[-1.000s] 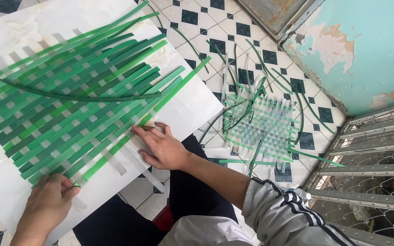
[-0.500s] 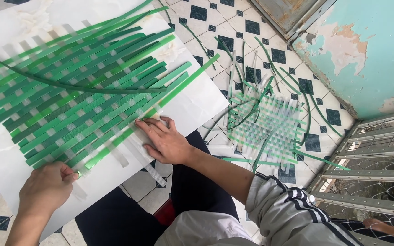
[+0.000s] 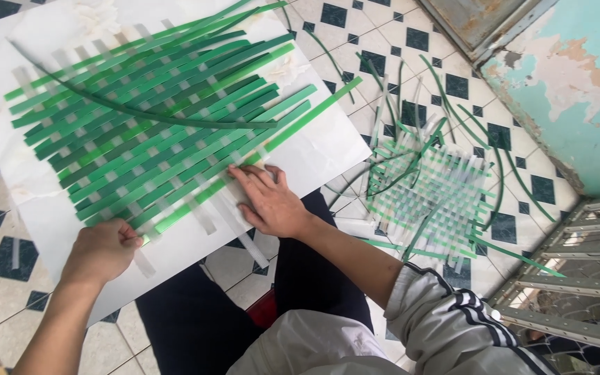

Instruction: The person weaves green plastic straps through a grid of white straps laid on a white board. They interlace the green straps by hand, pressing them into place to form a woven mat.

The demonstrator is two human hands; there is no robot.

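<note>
The woven mat of green and white strips point(image 3: 154, 132) lies on a white sheet point(image 3: 314, 156) over the checkered tile floor point(image 3: 453, 55), its far corner cut off at the top edge. The right hand point(image 3: 269, 201) presses flat, fingers spread, on the mat's near edge. The left hand point(image 3: 102, 250) is curled, pinching a strip end hidden under its fingers. A second, paler woven mat point(image 3: 432, 198) lies to the right.

No packages, labels, signs or screens appear anywhere in the view, from twelve o'clock round to six.
</note>
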